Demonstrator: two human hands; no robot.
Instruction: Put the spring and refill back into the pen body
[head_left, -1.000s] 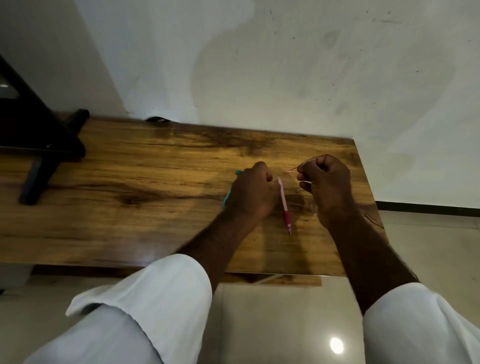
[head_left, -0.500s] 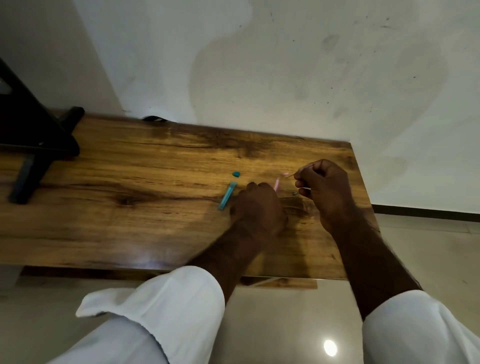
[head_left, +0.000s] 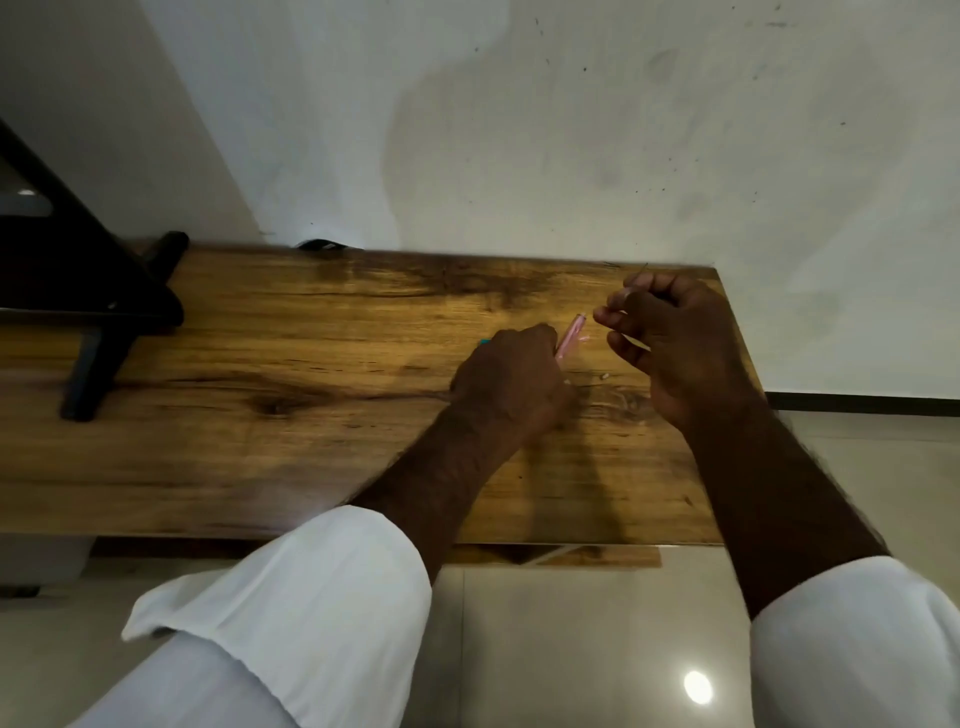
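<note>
My left hand (head_left: 511, 384) rests knuckles-up on the wooden table (head_left: 260, 364) and grips a pink pen barrel (head_left: 570, 336), whose open end pokes out past the fingers toward the upper right. My right hand (head_left: 670, 338) hovers just right of it, fingers curled, pinching a thin pen refill (head_left: 638, 275) that sticks up behind the knuckles. A sliver of a teal pen part (head_left: 484, 341) shows at the left edge of my left hand; the rest is hidden. A tiny pale bit (head_left: 603, 375) lies on the wood between my hands.
A black stand (head_left: 93, 312) with angled legs sits at the table's far left. A dark cable (head_left: 317, 244) peeks over the back edge by the white wall. The table's right edge is close to my right wrist; glossy floor tiles lie below.
My left hand picked the pink barrel off the table and now aims it toward my right hand, covering the teal part. My right hand stayed put with the refill.
</note>
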